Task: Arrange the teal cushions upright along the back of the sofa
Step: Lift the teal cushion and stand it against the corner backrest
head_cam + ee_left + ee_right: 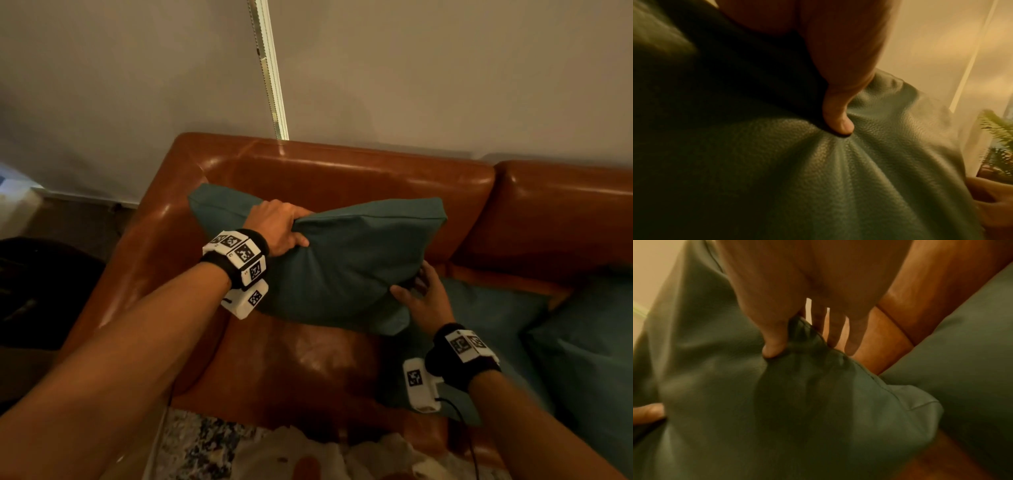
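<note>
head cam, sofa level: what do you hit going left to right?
sofa armrest → left hand gripping the top edge of the held teal cushion → right hand pinching that cushion's lower right corner → flat teal cushion on the seat → rightmost teal cushion

From my feed, the sofa [342, 171] reads as glossy brown leather, smooth, with bright highlights along its back and arm. The held teal cushion [342, 260] looks matt in the head view; close up in the left wrist view its cover [838, 178] shows a fine pebbled grain with a soft sheen, puckering into folds. The wall [445, 68] behind is flat and matt.
</note>
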`<state>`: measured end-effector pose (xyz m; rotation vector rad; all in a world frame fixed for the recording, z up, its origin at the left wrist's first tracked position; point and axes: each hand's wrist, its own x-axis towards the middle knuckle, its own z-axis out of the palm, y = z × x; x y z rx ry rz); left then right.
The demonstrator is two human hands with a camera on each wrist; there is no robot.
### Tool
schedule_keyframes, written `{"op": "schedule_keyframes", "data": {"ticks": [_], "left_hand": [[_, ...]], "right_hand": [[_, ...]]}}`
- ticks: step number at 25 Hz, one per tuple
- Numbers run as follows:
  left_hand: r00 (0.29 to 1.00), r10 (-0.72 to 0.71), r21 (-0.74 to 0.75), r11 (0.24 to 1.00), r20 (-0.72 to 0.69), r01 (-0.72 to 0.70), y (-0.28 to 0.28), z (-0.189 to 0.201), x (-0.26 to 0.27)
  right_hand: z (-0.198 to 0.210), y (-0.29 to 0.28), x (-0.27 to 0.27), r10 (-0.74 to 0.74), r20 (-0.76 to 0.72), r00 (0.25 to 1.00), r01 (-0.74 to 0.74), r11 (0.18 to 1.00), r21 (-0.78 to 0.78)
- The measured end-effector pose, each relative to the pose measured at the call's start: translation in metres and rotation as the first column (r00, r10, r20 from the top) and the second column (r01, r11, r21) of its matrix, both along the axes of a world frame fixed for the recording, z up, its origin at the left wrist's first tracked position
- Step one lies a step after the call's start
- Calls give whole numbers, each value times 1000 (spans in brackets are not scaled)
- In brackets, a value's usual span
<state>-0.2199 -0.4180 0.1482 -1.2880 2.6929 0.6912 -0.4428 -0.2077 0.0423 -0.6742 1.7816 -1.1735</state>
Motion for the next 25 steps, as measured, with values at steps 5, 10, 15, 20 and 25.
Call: {"op": "schedule_keyframes", "data": {"ticks": [5,10,15,20,25], "left_hand": [[974,165,9,986,-152,-166,-51,-60,-2],[671,637,117,752,-378,-649,-79,-164,60],[424,899,717,368,-113,-591,-57,-237,93],[452,892,832,261,-14,-490,-70,-270,79],[361,920,849,308,-151,-430,-66,-258,94]], "right_hand": [[-67,-69,7,53,-70,996,-42,988,151],[-146,-113,1,23,-42,999,-6,936,351],[-185,-105,-1,-36,71,997,7,929,371],[-194,-107,1,-91,156,984,44,959,278],[-188,-97,23,-121,198,973,63,960,273]]}}
